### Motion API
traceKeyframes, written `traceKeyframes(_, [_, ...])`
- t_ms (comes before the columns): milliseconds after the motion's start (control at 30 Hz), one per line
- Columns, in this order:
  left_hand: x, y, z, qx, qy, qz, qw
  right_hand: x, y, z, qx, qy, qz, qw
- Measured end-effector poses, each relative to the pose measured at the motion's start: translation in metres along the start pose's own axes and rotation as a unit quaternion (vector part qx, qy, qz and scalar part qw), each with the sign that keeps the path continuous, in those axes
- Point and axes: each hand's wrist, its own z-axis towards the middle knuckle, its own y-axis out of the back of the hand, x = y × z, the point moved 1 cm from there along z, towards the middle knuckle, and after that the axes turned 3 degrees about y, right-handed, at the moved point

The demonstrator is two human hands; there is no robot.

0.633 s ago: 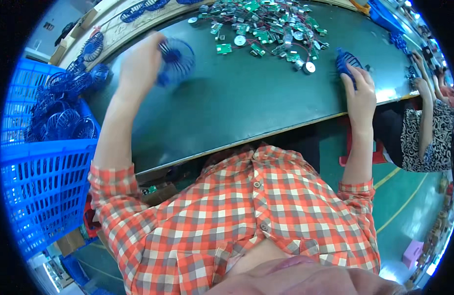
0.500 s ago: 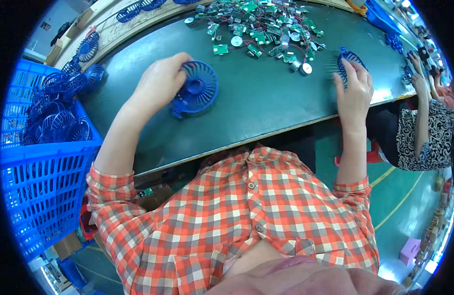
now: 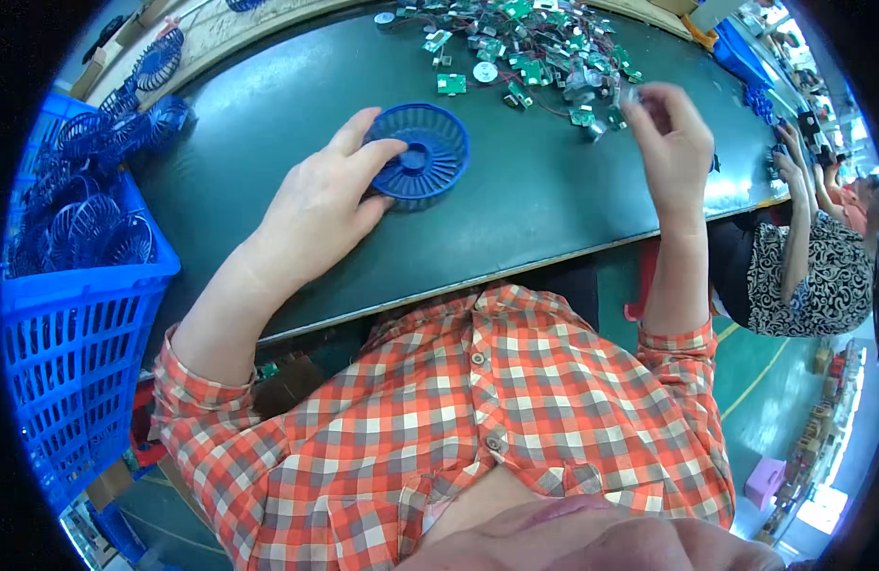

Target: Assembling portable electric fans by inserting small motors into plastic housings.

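My left hand (image 3: 316,205) grips a round blue plastic fan housing (image 3: 444,169) by its left side, with the thumb over the slotted face near the hub. The housing is tilted just above the green tabletop. At the right edge of a heap of small green circuit boards with wires and motors (image 3: 530,71), my right hand (image 3: 677,152) is raised with thumb and forefinger pinched together. A pale, blurred bit shows at its fingertips, and I cannot make out its kind. Below those fingers, a small motor (image 3: 594,131) looks smeared by motion.
A blue plastic crate (image 3: 87,295) at the left is heaped with blue fan housings (image 3: 97,224). More housings (image 3: 157,62) lie on a wooden ledge at the far left. Along the table to the right, a co-worker in a patterned top (image 3: 810,276) handles dark parts.
My right hand has let go of a blue fan part at the right and moved to the boards. My left hand has shifted right, turning its housing.
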Motion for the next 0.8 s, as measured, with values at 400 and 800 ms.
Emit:
traceKeyframes(400, [-0.003,-0.016,-0.011,0.034,-0.218,-0.079,0.972,0.086,-0.035,-0.041,0.198,0.203,0.119,0.952])
traceKeyframes(800, [-0.008,-0.023,-0.012,-0.009,-0.202,0.002,0.979,0.098,-0.034,-0.044,0.319,0.315,0.025,0.893])
